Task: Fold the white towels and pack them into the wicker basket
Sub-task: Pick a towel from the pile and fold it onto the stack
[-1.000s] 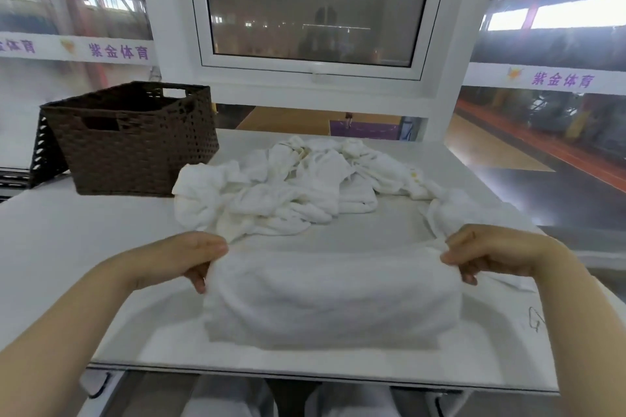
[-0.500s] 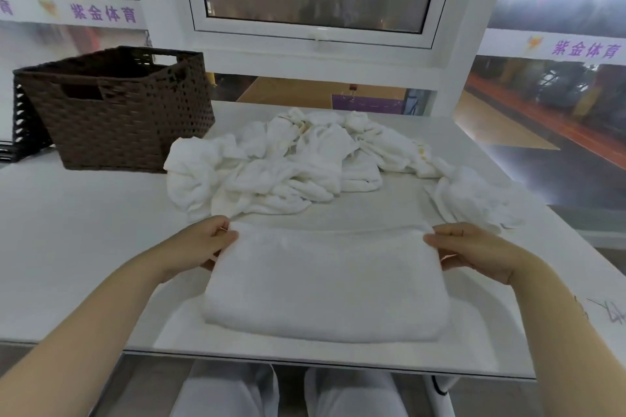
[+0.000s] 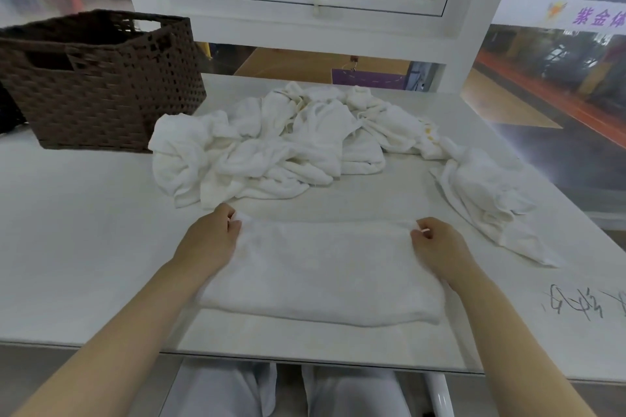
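Observation:
A white towel [image 3: 321, 267] lies folded flat on the white table in front of me. My left hand [image 3: 211, 240] pinches its far left corner, and my right hand [image 3: 437, 244] pinches its far right corner. Behind it sits a heap of crumpled white towels [image 3: 267, 145], with another crumpled towel [image 3: 487, 200] off to the right. The brown wicker basket [image 3: 98, 85] stands at the back left, open side up; its inside is hidden from here.
The white table [image 3: 74, 230] ends close to me at its front edge [image 3: 305, 357]. Black scribbles [image 3: 576, 305] mark the tabletop at the right. A white window frame [image 3: 315, 7] rises behind the table.
Both hands carried the towel's edge away from me and laid it down flat, so the towel now lies folded. The hands sit at its far corners.

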A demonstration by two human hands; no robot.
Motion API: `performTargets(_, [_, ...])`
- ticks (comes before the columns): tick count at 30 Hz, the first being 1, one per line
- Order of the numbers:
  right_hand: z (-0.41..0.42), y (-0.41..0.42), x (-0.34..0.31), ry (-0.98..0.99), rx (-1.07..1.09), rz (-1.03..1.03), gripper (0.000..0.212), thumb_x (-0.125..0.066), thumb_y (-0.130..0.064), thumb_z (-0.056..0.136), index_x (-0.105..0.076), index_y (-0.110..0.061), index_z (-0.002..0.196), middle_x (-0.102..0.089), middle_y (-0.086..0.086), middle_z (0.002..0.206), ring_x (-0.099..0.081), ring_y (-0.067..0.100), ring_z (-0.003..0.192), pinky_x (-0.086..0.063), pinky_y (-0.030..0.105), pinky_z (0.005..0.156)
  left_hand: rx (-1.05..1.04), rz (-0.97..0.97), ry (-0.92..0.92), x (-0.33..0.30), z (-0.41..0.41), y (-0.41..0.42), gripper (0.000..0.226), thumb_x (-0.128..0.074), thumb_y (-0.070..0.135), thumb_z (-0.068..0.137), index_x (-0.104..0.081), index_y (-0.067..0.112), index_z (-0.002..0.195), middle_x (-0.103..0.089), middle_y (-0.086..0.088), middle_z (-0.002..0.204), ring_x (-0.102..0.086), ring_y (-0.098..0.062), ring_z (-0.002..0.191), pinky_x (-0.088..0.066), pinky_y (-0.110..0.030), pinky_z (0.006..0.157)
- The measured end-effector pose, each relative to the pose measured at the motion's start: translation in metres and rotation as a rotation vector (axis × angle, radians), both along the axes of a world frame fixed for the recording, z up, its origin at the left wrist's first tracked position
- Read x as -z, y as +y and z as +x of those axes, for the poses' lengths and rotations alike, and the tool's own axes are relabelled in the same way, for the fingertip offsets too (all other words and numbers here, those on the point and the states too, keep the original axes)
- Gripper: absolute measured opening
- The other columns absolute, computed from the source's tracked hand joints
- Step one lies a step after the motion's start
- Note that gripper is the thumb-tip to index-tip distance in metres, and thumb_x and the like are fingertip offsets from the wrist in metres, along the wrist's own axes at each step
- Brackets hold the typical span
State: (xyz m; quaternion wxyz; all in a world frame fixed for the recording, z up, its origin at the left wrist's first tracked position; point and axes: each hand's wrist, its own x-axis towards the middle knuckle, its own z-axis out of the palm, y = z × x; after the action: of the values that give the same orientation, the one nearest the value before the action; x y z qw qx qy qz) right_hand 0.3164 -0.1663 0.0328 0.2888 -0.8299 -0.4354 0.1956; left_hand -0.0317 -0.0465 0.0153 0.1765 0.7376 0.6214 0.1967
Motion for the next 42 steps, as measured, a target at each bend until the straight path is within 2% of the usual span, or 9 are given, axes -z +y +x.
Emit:
performTargets(4, [-0.010,-0.005,0.007,-0.050,-0.035,0.064,0.022,-0.045,-0.013,0.099,-0.059,-0.014,0.116,-0.063,0.006,0.099,-0.056,0.026,0.093,-0.035,0.028,0.077,0.023,0.005,-0.060,0.005,-0.001,0.000,0.037,-0.047,0.032,0.100,-0.039,0.017,0.132,-0.064,-0.009,0.097,-0.060,-0.028,0.086,-0.045,-0.038,0.072])
performTargets(8, [-0.013,-0.011,0.012,-0.048,-0.065,0.025,0.045,-0.051,-0.015,0.097,-0.039,-0.016,0.140,-0.056,0.014,0.127,-0.054,0.032,0.116,-0.039,0.034,0.091,0.116,-0.136,-0.085,0.002,-0.009,-0.002,0.055,-0.045,0.031,0.101,-0.022,0.021,0.151,-0.056,-0.010,0.130,-0.057,-0.028,0.110,-0.042,-0.034,0.086])
performTargets(12, [-0.010,-0.017,0.015,-0.132,-0.029,-0.053,0.058,-0.056,-0.028,0.095,-0.031,-0.014,0.146,-0.050,0.015,0.135,-0.053,0.034,0.118,-0.043,0.042,0.098,0.098,-0.230,-0.073,-0.005,-0.018,-0.015,0.063,-0.046,0.036,0.100,-0.018,0.018,0.154,-0.050,-0.006,0.134,-0.055,-0.023,0.110,-0.044,-0.035,0.090])
performTargets(16, [-0.011,-0.023,0.010,-0.256,0.002,-0.190,0.044,-0.049,-0.046,0.096,-0.045,-0.013,0.126,-0.060,0.010,0.114,-0.059,0.032,0.102,-0.048,0.041,0.082,0.072,-0.262,-0.019,-0.013,-0.023,-0.034,0.068,-0.043,0.049,0.098,-0.016,0.021,0.154,-0.053,-0.004,0.121,-0.056,-0.021,0.102,-0.044,-0.033,0.081])
performTargets(20, [-0.008,-0.034,0.003,-0.311,-0.020,-0.459,0.057,-0.043,-0.070,0.088,-0.056,-0.015,0.091,-0.062,0.003,0.091,-0.060,0.023,0.082,-0.044,0.034,0.068,0.056,-0.348,0.124,-0.020,-0.025,-0.052,0.067,-0.036,0.062,0.095,-0.023,0.020,0.146,-0.057,-0.004,0.119,-0.057,-0.020,0.095,-0.045,-0.031,0.074])
performTargets(25, [-0.030,-0.040,0.002,-0.383,-0.013,-0.418,0.045,-0.037,-0.055,0.099,-0.052,-0.013,0.099,-0.061,0.009,0.109,-0.050,0.026,0.086,-0.039,0.034,0.072,0.069,-0.307,0.266,-0.022,-0.011,-0.056,0.071,-0.043,0.069,0.089,-0.034,0.015,0.133,-0.058,-0.002,0.100,-0.058,-0.020,0.087,-0.045,-0.032,0.069])
performTargets(30, [-0.048,-0.047,0.008,-0.465,0.008,-0.251,0.036,-0.034,-0.042,0.103,-0.045,-0.008,0.108,-0.063,0.011,0.105,-0.061,0.033,0.093,-0.038,0.034,0.067,0.114,-0.370,0.060,-0.031,-0.008,-0.051,0.082,-0.059,0.056,0.089,-0.018,0.020,0.150,-0.048,-0.004,0.137,-0.053,-0.024,0.114,-0.045,-0.033,0.087])
performTargets(36, [-0.048,-0.048,0.011,-0.378,-0.029,-0.150,0.018,-0.036,-0.029,0.103,-0.034,-0.012,0.102,-0.045,-0.002,0.074,-0.048,0.027,0.069,-0.036,0.036,0.060,0.132,-0.392,-0.310,-0.020,-0.003,-0.046,0.096,-0.075,0.044,0.081,-0.010,0.036,0.152,-0.033,0.000,0.150,-0.043,-0.023,0.129,-0.040,-0.039,0.106])
performTargets(42, [-0.034,-0.054,0.006,-0.152,-0.027,0.038,0.016,-0.040,-0.023,0.102,-0.041,-0.013,0.115,-0.053,0.004,0.079,-0.050,0.028,0.070,-0.036,0.037,0.061,0.132,-0.078,-0.327,-0.015,-0.002,-0.043,0.059,-0.066,0.026,0.091,-0.039,0.040,0.141,-0.040,0.001,0.139,-0.046,-0.014,0.114,-0.037,-0.028,0.094])
